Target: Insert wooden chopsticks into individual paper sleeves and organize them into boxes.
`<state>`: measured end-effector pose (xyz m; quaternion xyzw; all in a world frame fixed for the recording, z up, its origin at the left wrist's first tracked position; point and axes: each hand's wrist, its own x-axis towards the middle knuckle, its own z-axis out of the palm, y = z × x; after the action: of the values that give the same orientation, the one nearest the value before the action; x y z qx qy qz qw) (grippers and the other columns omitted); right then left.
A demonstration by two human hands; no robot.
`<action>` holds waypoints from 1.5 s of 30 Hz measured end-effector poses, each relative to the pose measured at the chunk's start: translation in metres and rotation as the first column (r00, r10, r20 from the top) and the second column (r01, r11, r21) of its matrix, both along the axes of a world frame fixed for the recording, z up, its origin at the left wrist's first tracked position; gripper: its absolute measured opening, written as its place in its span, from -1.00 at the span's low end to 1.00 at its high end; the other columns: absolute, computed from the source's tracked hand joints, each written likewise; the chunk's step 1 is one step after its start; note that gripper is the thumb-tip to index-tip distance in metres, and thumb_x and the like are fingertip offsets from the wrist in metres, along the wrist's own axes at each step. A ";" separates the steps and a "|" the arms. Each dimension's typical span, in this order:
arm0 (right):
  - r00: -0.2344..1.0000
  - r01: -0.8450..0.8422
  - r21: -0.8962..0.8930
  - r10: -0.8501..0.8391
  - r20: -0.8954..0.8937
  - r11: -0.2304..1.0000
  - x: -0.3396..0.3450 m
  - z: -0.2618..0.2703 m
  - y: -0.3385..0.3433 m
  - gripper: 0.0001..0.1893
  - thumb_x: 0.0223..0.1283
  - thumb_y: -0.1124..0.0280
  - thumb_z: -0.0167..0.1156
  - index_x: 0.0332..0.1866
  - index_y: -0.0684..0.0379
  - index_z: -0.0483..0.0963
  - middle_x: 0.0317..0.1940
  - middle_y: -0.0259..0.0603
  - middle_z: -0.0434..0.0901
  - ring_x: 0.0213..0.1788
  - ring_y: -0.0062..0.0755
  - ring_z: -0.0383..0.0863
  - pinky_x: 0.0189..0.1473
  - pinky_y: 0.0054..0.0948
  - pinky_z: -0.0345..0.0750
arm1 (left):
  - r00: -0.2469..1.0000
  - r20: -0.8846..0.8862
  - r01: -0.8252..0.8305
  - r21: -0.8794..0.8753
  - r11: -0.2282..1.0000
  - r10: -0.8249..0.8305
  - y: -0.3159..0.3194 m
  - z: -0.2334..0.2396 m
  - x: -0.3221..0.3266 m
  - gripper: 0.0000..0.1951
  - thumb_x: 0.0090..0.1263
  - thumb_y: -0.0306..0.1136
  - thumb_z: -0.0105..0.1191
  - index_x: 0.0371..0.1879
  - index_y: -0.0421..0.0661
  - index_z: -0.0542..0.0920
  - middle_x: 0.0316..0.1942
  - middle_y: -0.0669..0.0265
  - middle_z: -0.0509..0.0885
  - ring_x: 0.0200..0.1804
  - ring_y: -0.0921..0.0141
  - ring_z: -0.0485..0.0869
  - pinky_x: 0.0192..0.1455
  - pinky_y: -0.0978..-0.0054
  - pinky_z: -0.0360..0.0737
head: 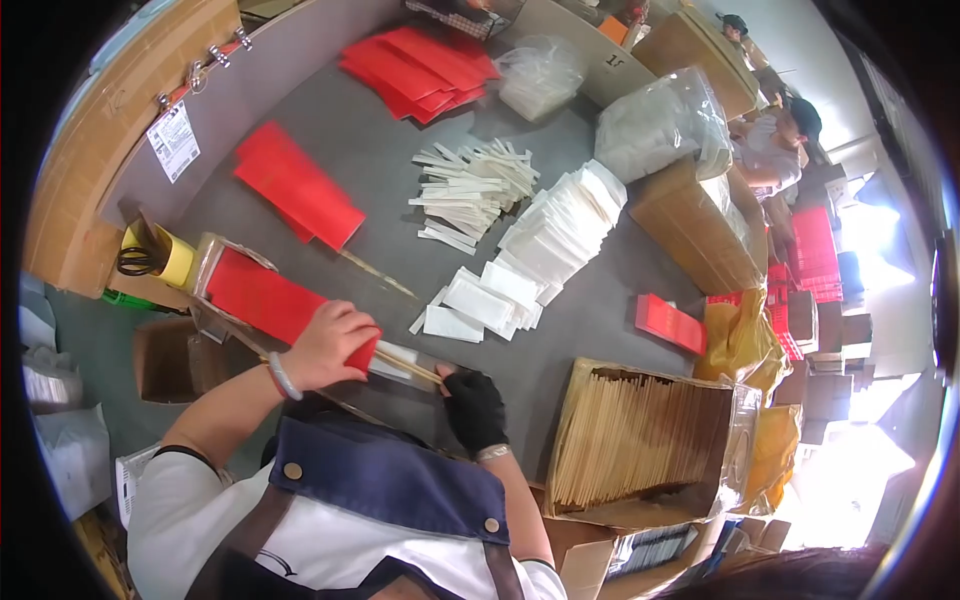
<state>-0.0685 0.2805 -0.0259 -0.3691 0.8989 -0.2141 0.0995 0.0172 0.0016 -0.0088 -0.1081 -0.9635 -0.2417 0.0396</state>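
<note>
My left hand [330, 345], with a bracelet at the wrist, grips the near end of a long red paper sleeve [262, 292]. The sleeve's far end rests in a small open box [214, 262] at the table's left edge. In my right hand [474, 411], which wears a black fingerless glove, are the ends of a pair of wooden chopsticks [409, 363]. Their other ends disappear at the sleeve's mouth under my left fingers. Alongside the chopsticks lies a flat white packet [394, 360], partly hidden. More red sleeves [300, 184] lie just beyond my left hand.
Beyond are flat white packets [480, 300], slim white strips [472, 187] and stacked red sleeves [420, 71]. A carton of wooden chopsticks [637, 442] stands at right, near a red packet [671, 324]. Scissors [136, 260] sit in a yellow holder [176, 259]. Another person [772, 150] is beyond the table.
</note>
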 end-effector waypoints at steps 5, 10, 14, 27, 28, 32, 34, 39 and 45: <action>0.993 0.116 -0.181 -0.108 0.053 0.977 -0.019 -0.028 0.009 -0.87 0.16 0.35 0.24 -0.25 0.11 0.67 -0.35 -0.13 0.64 -0.23 -0.13 0.63 -0.20 -0.23 0.54 | 1.000 0.024 -0.003 -0.069 0.998 0.005 0.020 0.008 -0.013 -0.25 -0.20 -0.15 0.47 0.10 -0.10 0.53 0.06 0.24 0.49 0.19 0.15 0.37 0.30 0.09 0.29; 0.922 0.350 -0.161 -0.309 0.231 0.923 -0.001 -0.012 -0.027 -0.91 0.07 0.41 0.31 -0.35 0.17 0.60 -0.37 -0.14 0.63 -0.24 -0.13 0.64 -0.18 -0.30 0.55 | 1.000 0.022 0.010 -0.061 0.998 -0.008 0.025 -0.003 -0.017 -0.26 -0.14 -0.16 0.45 0.12 -0.14 0.51 0.09 0.24 0.47 0.17 0.17 0.39 0.25 0.16 0.34; 0.938 0.249 -0.486 -0.084 0.336 0.838 0.011 -0.019 -0.061 -0.65 -0.03 0.32 0.40 -0.12 0.13 0.50 -0.20 -0.10 0.56 -0.14 -0.07 0.57 -0.13 -0.25 0.52 | 0.997 -0.046 0.056 -0.082 0.995 -0.059 0.029 0.001 -0.026 -0.38 -0.03 -0.20 0.35 0.12 0.01 0.54 0.03 0.24 0.49 0.11 0.19 0.43 0.19 0.21 0.39; 0.956 0.289 -0.102 -0.293 -0.030 0.952 0.001 0.041 0.009 -0.39 -0.25 0.00 0.46 -0.04 0.05 0.48 -0.13 -0.23 0.54 -0.02 -0.11 0.53 0.04 -0.13 0.36 | 0.928 -0.371 -0.042 -0.206 0.978 -0.039 -0.062 0.057 -0.078 -0.83 -0.09 -0.55 0.19 -0.47 -0.15 0.55 -0.06 0.13 0.49 0.06 0.10 0.47 0.05 0.17 0.49; 0.961 0.255 -0.059 -0.259 -0.092 0.965 0.002 0.038 0.009 -0.40 -0.22 0.00 0.46 -0.05 0.08 0.48 -0.13 -0.19 0.54 -0.02 -0.09 0.53 0.03 -0.13 0.38 | 0.946 -0.316 -0.109 -0.112 0.988 0.068 -0.059 0.047 -0.071 -0.81 -0.09 -0.51 0.23 -0.45 -0.14 0.55 -0.02 0.13 0.49 0.09 0.10 0.46 0.08 0.17 0.47; 0.973 0.156 0.061 -0.142 -0.184 0.986 0.007 0.027 0.004 -0.39 -0.19 -0.04 0.45 -0.05 0.10 0.47 -0.13 -0.18 0.55 -0.02 -0.09 0.52 0.03 -0.13 0.37 | 0.924 -0.076 -0.369 0.076 0.926 0.374 -0.010 -0.012 -0.012 -0.48 -0.14 -0.17 0.47 -0.21 -0.09 0.55 0.05 0.14 0.50 0.23 0.09 0.39 0.38 -0.11 0.15; 0.975 0.148 0.067 -0.134 -0.178 0.987 0.008 0.035 0.000 -0.39 -0.19 -0.05 0.44 -0.05 0.10 0.48 -0.13 -0.19 0.55 -0.03 -0.10 0.52 0.01 -0.14 0.36 | 0.897 0.005 -0.442 0.072 0.894 0.443 -0.001 -0.023 -0.004 -0.42 -0.14 -0.14 0.48 -0.14 -0.09 0.54 0.09 0.13 0.50 0.28 0.08 0.36 0.43 -0.18 0.04; 0.984 0.088 0.109 -0.069 -0.164 0.990 0.004 0.043 -0.011 -0.39 -0.19 -0.05 0.43 -0.04 0.09 0.48 -0.15 -0.21 0.55 -0.05 -0.12 0.52 0.00 -0.16 0.34 | 0.883 0.142 -0.469 0.262 0.844 0.446 -0.006 -0.032 -0.003 -0.28 -0.11 -0.11 0.49 0.05 -0.10 0.46 0.22 0.10 0.45 0.41 0.05 0.23 0.49 -0.19 -0.14; 0.999 -0.027 0.198 0.021 0.031 0.980 0.010 0.018 -0.069 -0.26 -0.18 -0.12 0.39 0.10 0.14 0.45 -0.05 -0.16 0.52 0.03 -0.11 0.49 0.10 -0.08 0.31 | 0.900 0.135 -0.435 0.200 0.878 0.415 -0.001 -0.024 -0.011 -0.31 -0.06 -0.08 0.46 0.06 -0.13 0.48 0.21 0.09 0.45 0.39 0.06 0.25 0.46 -0.27 -0.12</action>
<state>-0.0586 0.2115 -0.0074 -0.3653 0.9097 -0.1275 0.1510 0.0062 0.0002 -0.0326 0.1222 -0.9307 -0.3393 0.0615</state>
